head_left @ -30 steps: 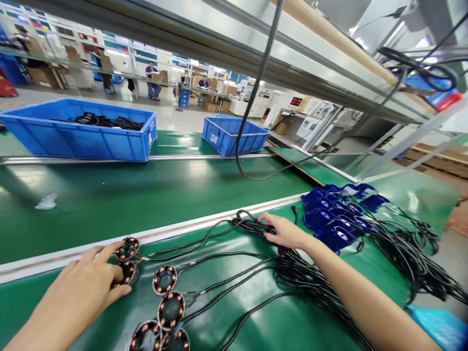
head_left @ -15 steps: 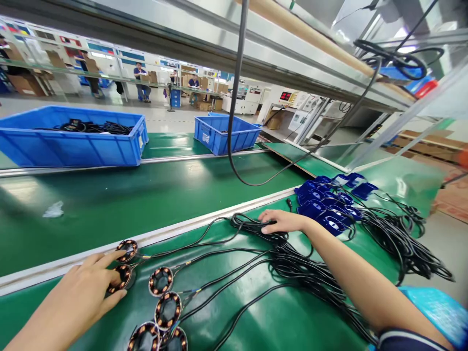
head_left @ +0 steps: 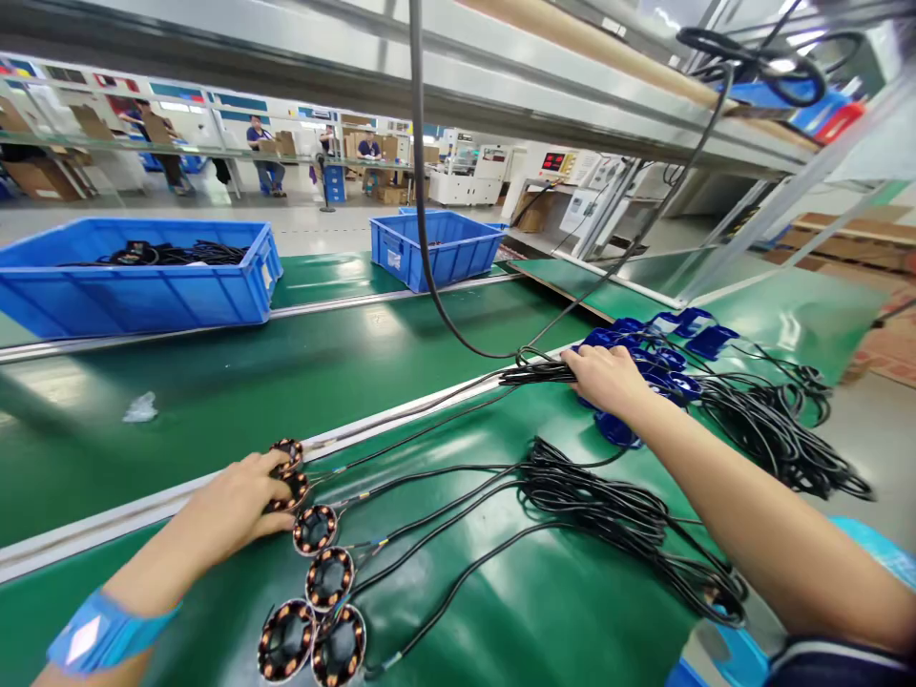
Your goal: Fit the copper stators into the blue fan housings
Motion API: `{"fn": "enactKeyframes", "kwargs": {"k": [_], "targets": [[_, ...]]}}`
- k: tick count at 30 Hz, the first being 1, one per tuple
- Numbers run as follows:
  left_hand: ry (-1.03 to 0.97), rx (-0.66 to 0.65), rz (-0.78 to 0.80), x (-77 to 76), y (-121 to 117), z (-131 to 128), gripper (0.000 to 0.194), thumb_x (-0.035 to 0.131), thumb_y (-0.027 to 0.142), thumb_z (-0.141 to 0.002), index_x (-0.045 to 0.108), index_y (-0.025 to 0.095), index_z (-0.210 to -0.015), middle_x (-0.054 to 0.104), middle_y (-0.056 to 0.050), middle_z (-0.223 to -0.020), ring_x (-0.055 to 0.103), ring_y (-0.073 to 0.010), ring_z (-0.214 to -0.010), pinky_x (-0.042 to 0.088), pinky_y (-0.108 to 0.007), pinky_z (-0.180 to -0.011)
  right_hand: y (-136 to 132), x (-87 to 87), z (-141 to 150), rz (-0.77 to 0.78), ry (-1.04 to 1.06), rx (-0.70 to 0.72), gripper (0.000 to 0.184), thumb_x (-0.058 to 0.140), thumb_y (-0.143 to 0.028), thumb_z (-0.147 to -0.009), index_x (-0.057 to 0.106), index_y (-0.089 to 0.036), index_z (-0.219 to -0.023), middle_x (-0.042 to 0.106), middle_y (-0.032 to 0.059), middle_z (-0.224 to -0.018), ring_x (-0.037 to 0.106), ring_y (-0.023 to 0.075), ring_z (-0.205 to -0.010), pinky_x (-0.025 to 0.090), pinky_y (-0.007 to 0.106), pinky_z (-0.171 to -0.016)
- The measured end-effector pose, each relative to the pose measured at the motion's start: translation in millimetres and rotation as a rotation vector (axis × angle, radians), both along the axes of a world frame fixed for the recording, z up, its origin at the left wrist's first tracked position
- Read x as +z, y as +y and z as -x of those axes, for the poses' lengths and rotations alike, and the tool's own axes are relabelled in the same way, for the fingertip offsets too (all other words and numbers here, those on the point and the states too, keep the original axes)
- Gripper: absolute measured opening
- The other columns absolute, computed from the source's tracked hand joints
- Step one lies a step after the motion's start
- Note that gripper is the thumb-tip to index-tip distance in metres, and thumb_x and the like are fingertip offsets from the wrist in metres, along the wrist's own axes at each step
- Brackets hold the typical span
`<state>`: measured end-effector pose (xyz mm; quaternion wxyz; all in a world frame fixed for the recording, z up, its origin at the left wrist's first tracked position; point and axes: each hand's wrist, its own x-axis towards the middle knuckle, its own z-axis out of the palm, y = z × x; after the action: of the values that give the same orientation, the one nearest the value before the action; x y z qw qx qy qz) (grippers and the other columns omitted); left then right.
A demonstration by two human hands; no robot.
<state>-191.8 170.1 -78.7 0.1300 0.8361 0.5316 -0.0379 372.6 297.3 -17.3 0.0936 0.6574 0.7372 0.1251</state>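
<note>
My left hand [head_left: 236, 506] curls round two copper-wound motor stators [head_left: 292, 489] at the left of the green bench. Black cables run from these to my right hand [head_left: 607, 382], which is closed on a folded black cable bundle [head_left: 540, 372] above the bench's white edge strip. Several other stators [head_left: 330, 577] lie in a column below my left hand, touching one another in places. Their leads reach a second pile of black cable [head_left: 608, 506] on the bench. Dark blue housings [head_left: 708, 341] sit behind my right hand, partly hidden by it.
A blue crate [head_left: 143, 296] holding black cables and a smaller blue crate [head_left: 429, 253] stand beyond. A thick cable [head_left: 422, 191] hangs in front of me. More coiled cables [head_left: 780, 429] lie at right. Clear plastic scrap [head_left: 140, 408] lies at left. People work in the background.
My right hand has raised the cable bundle off the pile and carried it away from me, to the right. My left hand has moved right with the two stators.
</note>
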Motion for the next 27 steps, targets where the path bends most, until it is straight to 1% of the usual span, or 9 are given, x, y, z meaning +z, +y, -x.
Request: {"fn": "enactKeyframes", "kwargs": {"k": [4, 6, 9, 11, 13, 17, 21, 24, 27], "targets": [[-0.016, -0.058, -0.009, 12.8, 24, -19, 0.031, 0.061, 0.055, -0.090, 0.079, 0.029, -0.092, 0.059, -0.009, -0.131, 0.058, -0.0295, -0.114, 0.048, -0.041, -0.099, -15, -24.8, -26, 0.227, 0.057, 0.022, 0.030, 0.069, -0.033, -0.087, 0.068, -0.010, -0.107, 0.064, 0.0238, -0.114, 0.063, 0.0390, -0.109, 0.052, 0.048, -0.092], [-0.022, -0.058, -0.010, 14.5, 25, -21, 0.033, 0.059, 0.056, -0.092, 0.079, 0.030, -0.095, 0.059, -0.008, -0.132, 0.058, -0.0299, -0.115, 0.048, -0.042, -0.099, -34, -42.2, -37, 0.351, 0.124, 0.065, 0.042, 0.069, -0.044, -0.088, 0.068, -0.012, -0.116, 0.066, 0.0197, -0.119, 0.066, 0.0327, -0.109, 0.054, 0.041, -0.094], [-0.036, -0.045, -0.006, 13.3, 19, -18, 0.040, 0.053, 0.059, -0.094, 0.079, 0.029, -0.100, 0.057, -0.010, -0.134, 0.058, -0.0297, -0.116, 0.048, -0.042, -0.102, -69, -64.1, -51, 0.462, 0.303, 0.123, 0.083, 0.059, -0.067, -0.089, 0.043, -0.017, -0.153, 0.055, 0.0169, -0.145, 0.058, 0.0302, -0.130, 0.048, 0.041, -0.109], [-0.054, -0.028, -0.010, 12.0, 15, -17, 0.050, 0.048, 0.064, -0.095, 0.078, 0.026, -0.102, 0.056, -0.012, -0.135, 0.057, -0.0297, -0.119, 0.048, -0.042, -0.105, -90, -74.8, -56, 0.462, 0.381, 0.162, 0.116, 0.065, -0.080, -0.075, 0.020, -0.020, -0.164, 0.042, 0.0177, -0.156, 0.044, 0.0353, -0.142, 0.040, 0.050, -0.117], [-0.077, -0.006, -0.023, 11.5, 14, -18, 0.058, 0.042, 0.068, -0.096, 0.077, 0.022, -0.102, 0.055, -0.014, -0.136, 0.056, -0.0308, -0.122, 0.046, -0.043, -0.109, -107, -82.2, -56, 0.441, 0.379, 0.171, 0.136, 0.073, -0.083, -0.061, 0.011, -0.021, -0.165, 0.037, 0.0190, -0.158, 0.037, 0.0407, -0.146, 0.035, 0.057, -0.119], [-0.122, 0.022, -0.034, 13.5, 18, -27, 0.063, 0.039, 0.069, -0.097, 0.074, 0.019, -0.111, 0.052, -0.015, -0.138, 0.051, -0.0320, -0.130, 0.042, -0.045, -0.113, -127, -89.1, -54, 0.487, 0.358, 0.186, 0.138, 0.076, -0.078, -0.061, 0.005, -0.023, -0.165, 0.036, 0.0184, -0.159, 0.037, 0.0445, -0.144, 0.031, 0.063, -0.118], [-0.173, 0.008, 0.014, 16.4, 13, -39, 0.057, 0.032, 0.062, -0.102, 0.073, 0.023, -0.110, 0.056, -0.009, -0.130, 0.057, -0.0223, -0.121, 0.044, -0.032, -0.109, -139, -95.2, -53, 0.453, 0.331, 0.271, 0.155, 0.087, -0.066, -0.048, -0.004, -0.021, -0.164, 0.032, 0.0221, -0.159, 0.037, 0.0476, -0.142, 0.031, 0.063, -0.116], [-0.197, 0.018, 0.025, 17.8, 3, -49, 0.058, 0.025, 0.058, -0.105, 0.071, 0.022, -0.110, 0.057, -0.007, -0.126, 0.060, -0.0181, -0.110, 0.045, -0.029, -0.104, -148, -98.1, -47, 0.315, 0.322, 0.246, 0.131, 0.079, -0.047, -0.059, 0.007, -0.019, -0.164, 0.054, 0.0220, -0.141, 0.053, 0.0440, -0.126, 0.039, 0.059, -0.109], [-0.222, 0.028, -0.011, 13.4, -9, -52, 0.058, 0.028, 0.059, -0.105, 0.067, 0.020, -0.119, 0.058, -0.009, -0.128, 0.060, -0.0209, -0.113, 0.046, -0.032, -0.104, -160, -90.3, -34, 0.294, 0.427, 0.189, 0.108, 0.070, -0.036, -0.066, 0.022, -0.016, -0.161, 0.062, 0.0182, -0.131, 0.062, 0.0366, -0.116, 0.048, 0.046, -0.101]]}}
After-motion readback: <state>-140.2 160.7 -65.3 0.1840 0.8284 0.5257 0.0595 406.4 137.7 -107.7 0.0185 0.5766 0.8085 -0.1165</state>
